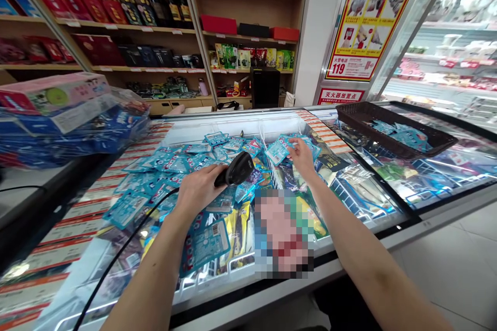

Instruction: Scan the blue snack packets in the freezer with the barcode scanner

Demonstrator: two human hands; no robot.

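A black handheld barcode scanner (241, 168) with a trailing cable is gripped by my left hand (199, 190), its head toward the right. Between the fingertips of my right hand (302, 159) is a light-blue packet (277, 150) with a white label, held close to the scanner. Many more blue packets (171, 160) lie heaped on the glass lid of a chest freezer, left of and below my hands. One larger blue packet (207, 245) shows a barcode near its corner. Under the glass, yellow-wrapped frozen goods (236, 227) are visible.
A dark brown basket (349, 114) with blue packets in it stands on the freezer's right part. Plastic-wrapped boxes (58, 119) are stacked at the left. Behind are wooden shelves (248, 36) of goods and a black box-shaped unit (266, 87). Striped price labels (46, 248) line the freezer.
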